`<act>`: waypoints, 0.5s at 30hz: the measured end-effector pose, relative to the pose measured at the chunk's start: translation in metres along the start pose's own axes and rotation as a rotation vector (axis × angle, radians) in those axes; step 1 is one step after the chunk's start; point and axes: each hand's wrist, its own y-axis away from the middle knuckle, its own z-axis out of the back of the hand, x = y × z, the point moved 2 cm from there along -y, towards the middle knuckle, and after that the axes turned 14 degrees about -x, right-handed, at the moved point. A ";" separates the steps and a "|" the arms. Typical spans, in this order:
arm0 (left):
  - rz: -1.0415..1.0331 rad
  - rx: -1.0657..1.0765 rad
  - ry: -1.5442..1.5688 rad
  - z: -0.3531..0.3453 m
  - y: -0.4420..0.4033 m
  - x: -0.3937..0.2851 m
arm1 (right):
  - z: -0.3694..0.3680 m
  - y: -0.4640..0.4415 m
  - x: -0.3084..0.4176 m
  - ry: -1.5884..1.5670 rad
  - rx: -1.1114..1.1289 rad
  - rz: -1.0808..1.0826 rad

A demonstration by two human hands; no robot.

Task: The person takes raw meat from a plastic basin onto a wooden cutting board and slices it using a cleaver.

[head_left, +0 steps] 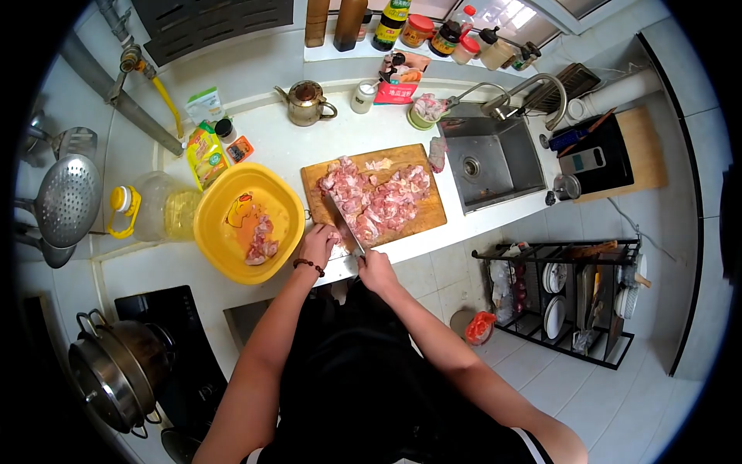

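My right hand [376,271] is wrapped around the handle of a kitchen knife [347,224] at the front edge of the wooden cutting board [434,213]. The blade points away from me, over the board's left part. Left of the blade, my left hand [316,244], with a beaded bracelet on the wrist, presses its bent fingers on a small piece of raw meat [335,236]. Chopped raw meat [394,203] covers much of the board. Beside the board on the left stands a yellow basin [212,255] with some meat pieces inside.
A metal sink [502,155] lies to the right, with a green bowl [422,117] of meat near it. A kettle [307,103] stands behind the board. An oil jug [166,207] is at far left, above a cooktop with pots [112,375]. A dish rack [556,298] stands at lower right.
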 end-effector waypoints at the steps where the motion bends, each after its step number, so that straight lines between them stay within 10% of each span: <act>1: 0.023 -0.022 0.024 0.000 0.001 0.003 | -0.002 0.001 -0.001 -0.001 0.002 0.000; 15: -0.090 0.050 0.023 0.005 0.005 0.003 | -0.002 0.002 0.000 0.092 0.034 0.068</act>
